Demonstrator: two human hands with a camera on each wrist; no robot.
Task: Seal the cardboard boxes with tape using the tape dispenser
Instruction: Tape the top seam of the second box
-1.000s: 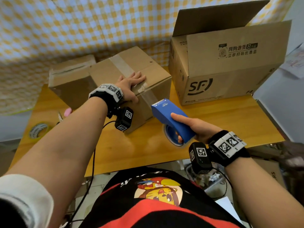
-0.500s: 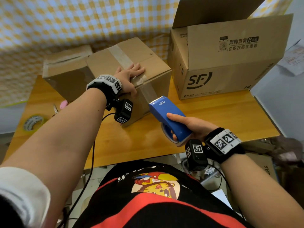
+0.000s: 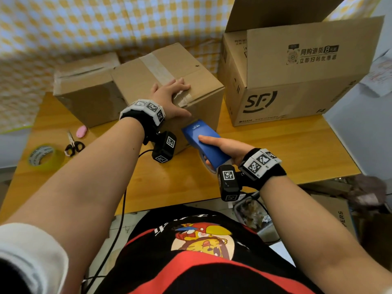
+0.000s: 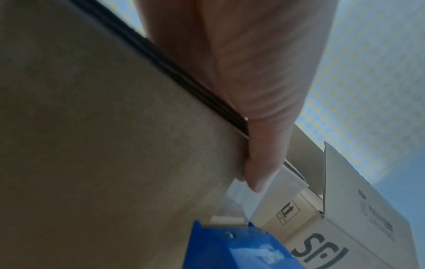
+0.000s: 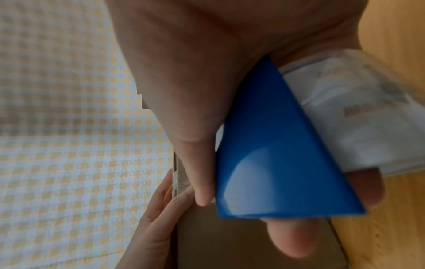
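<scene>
The left hand [image 3: 169, 98] lay flat, fingers together, on the taped brown cardboard box [image 3: 197, 81] while the right hand [image 3: 228, 148] gripped the blue plastic tape dispenser [image 3: 203, 143] against its near face.

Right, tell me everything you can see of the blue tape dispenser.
The dispenser is a glossy blue plastic wedge with small white lettering near its front. A pale toothed cutter edge runs across its nose, seen in the left wrist view. A roll of clear tape sits under the shell. The right hand grips it, thumb on top, fingers curled beneath. It tilts nose-first against the near side of the middle box, where a clear strip runs up to the top edge.
</scene>
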